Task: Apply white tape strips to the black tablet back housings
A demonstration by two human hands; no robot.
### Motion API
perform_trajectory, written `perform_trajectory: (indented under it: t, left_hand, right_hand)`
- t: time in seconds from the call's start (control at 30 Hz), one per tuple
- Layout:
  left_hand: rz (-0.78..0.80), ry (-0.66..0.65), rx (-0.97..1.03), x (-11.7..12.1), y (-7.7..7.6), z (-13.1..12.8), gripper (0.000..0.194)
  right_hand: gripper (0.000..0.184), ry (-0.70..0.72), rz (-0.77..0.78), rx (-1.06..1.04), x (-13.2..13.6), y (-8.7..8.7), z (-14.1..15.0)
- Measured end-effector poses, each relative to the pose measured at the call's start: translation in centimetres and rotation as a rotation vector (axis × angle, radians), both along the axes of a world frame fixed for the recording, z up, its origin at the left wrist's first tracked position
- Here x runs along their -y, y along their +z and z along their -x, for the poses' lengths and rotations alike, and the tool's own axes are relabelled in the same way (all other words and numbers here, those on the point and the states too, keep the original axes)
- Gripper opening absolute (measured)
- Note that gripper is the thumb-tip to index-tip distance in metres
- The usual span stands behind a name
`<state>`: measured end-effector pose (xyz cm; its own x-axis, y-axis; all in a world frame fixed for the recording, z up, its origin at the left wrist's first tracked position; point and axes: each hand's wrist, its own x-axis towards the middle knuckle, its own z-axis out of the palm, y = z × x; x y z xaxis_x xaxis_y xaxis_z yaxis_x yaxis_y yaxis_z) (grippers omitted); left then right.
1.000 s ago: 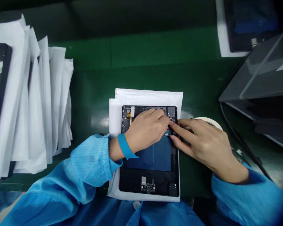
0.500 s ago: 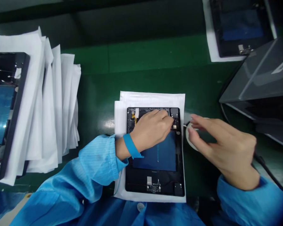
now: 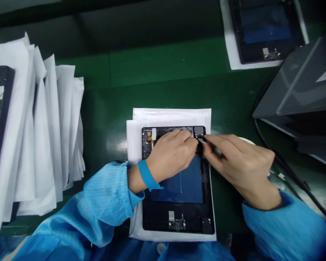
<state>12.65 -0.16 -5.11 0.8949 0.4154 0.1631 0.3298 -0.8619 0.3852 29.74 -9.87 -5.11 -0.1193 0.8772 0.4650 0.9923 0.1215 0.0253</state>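
Note:
An opened tablet (image 3: 176,214) lies with its inside facing up, showing a blue battery (image 3: 190,185) and small circuit boards. Over its upper middle my left hand (image 3: 174,152) is closed, fingertips bent down at the board near the upper right corner; what they grip is hidden. My right hand (image 3: 236,159) reaches in from the right, thumb and forefinger pinched by that same corner. A small pale strip (image 3: 201,140) shows at those fingertips, its kind too small to tell. A blue band (image 3: 149,175) circles my left wrist.
White sleeves (image 3: 170,113) lie under the tablet on the green table (image 3: 105,98). More white sleeves (image 3: 49,145) stack at left with another tablet (image 3: 2,98). A further tablet (image 3: 256,54) is at upper right, above a grey box-like object (image 3: 296,87). A black cable (image 3: 301,181) runs along the right.
My right hand has moved left from a round white object to the tablet's upper right corner, and its fingers have closed. My left hand stays on the tablet. The view has shifted slightly.

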Motion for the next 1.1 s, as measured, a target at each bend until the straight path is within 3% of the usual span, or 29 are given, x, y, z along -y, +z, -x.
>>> perform_trajectory:
  t: [1.1]
  left_hand:
    - [-0.021, 0.012, 0.03, 0.0, -0.05, 0.09, 0.022]
  right_hand:
    - [0.007, 0.025, -0.002, 0.035, -0.26, 0.1, 0.05]
